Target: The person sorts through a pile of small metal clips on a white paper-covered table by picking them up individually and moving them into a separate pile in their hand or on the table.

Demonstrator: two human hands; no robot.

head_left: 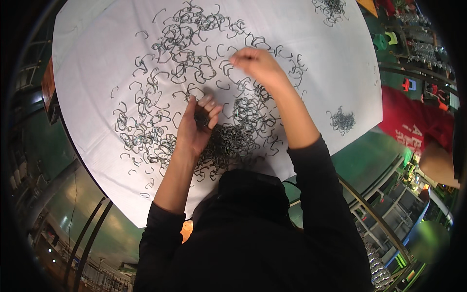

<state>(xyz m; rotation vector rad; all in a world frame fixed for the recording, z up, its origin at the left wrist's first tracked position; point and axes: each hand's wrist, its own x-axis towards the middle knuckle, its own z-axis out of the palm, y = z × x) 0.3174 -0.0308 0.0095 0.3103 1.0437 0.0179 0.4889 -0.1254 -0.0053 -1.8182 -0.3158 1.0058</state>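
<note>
Many small C-shaped wire rings point(193, 73) lie strewn over a white sheet point(87, 73). They form a loose ring of scatter, with a dense dark heap point(228, 141) close to my body. My left hand point(197, 121) is cupped palm up beside that heap, its fingers curled round a small dark bunch of wire rings. Over the scatter farther right, my right hand point(258, 65) hovers with thumb and fingertips pinched together. Motion blurs those fingertips, so whatever they hold cannot be made out.
Two separate small piles of rings sit at the sheet's right, one at the far corner point(332, 9), one nearer point(343, 120). A person in a red shirt point(413, 119) is at the right edge of the table. Metal frames point(374, 214) stand below on the green floor.
</note>
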